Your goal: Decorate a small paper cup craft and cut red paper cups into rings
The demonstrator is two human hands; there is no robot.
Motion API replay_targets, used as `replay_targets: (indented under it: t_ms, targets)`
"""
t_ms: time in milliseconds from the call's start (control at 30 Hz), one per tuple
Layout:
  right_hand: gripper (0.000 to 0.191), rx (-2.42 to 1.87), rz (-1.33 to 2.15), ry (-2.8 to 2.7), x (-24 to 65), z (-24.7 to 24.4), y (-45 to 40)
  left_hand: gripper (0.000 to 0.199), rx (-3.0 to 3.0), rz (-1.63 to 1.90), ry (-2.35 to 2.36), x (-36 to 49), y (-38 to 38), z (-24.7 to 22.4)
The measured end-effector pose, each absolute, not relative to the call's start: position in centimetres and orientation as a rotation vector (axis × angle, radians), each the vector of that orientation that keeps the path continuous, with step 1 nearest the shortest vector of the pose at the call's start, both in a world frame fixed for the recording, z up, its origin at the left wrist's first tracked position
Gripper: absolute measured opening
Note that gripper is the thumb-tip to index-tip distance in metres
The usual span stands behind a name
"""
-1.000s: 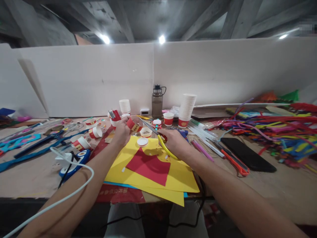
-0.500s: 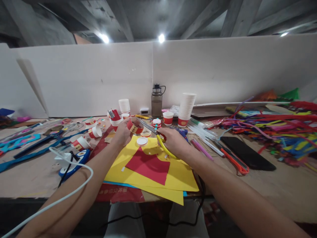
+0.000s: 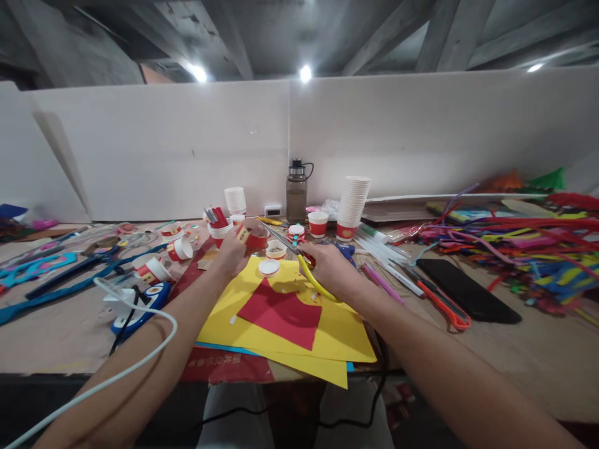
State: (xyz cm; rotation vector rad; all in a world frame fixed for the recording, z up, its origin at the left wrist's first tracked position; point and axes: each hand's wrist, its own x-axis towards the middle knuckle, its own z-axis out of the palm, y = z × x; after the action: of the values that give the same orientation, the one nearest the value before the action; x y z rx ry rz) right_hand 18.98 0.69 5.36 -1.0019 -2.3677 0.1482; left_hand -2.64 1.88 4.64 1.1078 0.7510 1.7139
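My left hand (image 3: 233, 251) is closed on a cut paper cup piece (image 3: 257, 239), a red band with a gold printed label near the fingers. My right hand (image 3: 331, 267) grips scissors (image 3: 312, 279) with yellow handles. The scissor blades point up and left toward the cup piece; whether they touch it I cannot tell. Below the hands lies a red paper sheet (image 3: 281, 315) with a curved cut-out, on top of yellow paper (image 3: 337, 340). A white round disc (image 3: 269, 267) rests at the yellow paper's far edge, just in front of a small cut cup (image 3: 276, 251).
A stack of paper cups (image 3: 353, 209) and a water bottle (image 3: 296, 193) stand at the back. To the right are a black phone (image 3: 468, 290), an orange cutter (image 3: 444, 305) and colourful pipe cleaners (image 3: 524, 243). A power strip (image 3: 143, 315) with a white cable sits left.
The cup piece has turned in my left hand, its gold label shifting left toward my fingers. My right hand and the scissors have barely moved.
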Motion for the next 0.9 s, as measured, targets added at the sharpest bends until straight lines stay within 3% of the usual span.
replay_targets:
  t_ms: [167,333,900]
  targets:
    - [0.026,-1.007,0.154,-2.369,19.09,5.28,0.88,0.022,1.125,1.791,0.758,-2.69,1.82,4.83]
    - [0.034,-0.987,0.147,-2.382,19.16,5.00,1.08,0.023,1.179,1.638,0.728,-2.35,1.85,4.26]
    - [0.025,-1.063,0.194,-2.377,19.00,5.63,0.46,0.024,1.147,1.587,0.774,-2.80,2.00,4.26]
